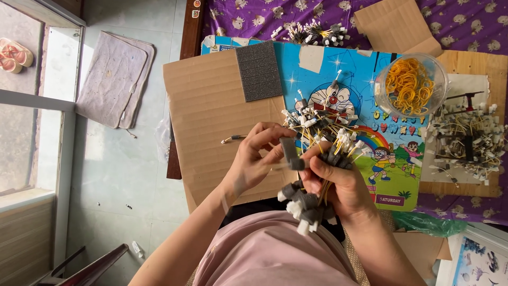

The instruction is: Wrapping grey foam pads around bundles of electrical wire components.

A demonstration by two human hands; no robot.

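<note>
My right hand (338, 182) grips a thick bundle of short yellow cables (317, 159) with grey and white plugs sticking out at both ends. My left hand (256, 151) pinches a single grey plug piece (289, 151) beside the bundle, fingers curled around it. Both hands hover above a blue cartoon-printed board (391, 159) and a brown cardboard sheet (211, 116). One loose cable (233, 139) lies on the cardboard just left of my left hand.
A clear bowl of yellow rubber bands (410, 85) stands at the upper right. Piles of cables lie at the right (468, 140) and at the top (315, 34). A dark foam block (259, 71) rests on the cardboard. Tiled floor and a mat (114, 77) lie left.
</note>
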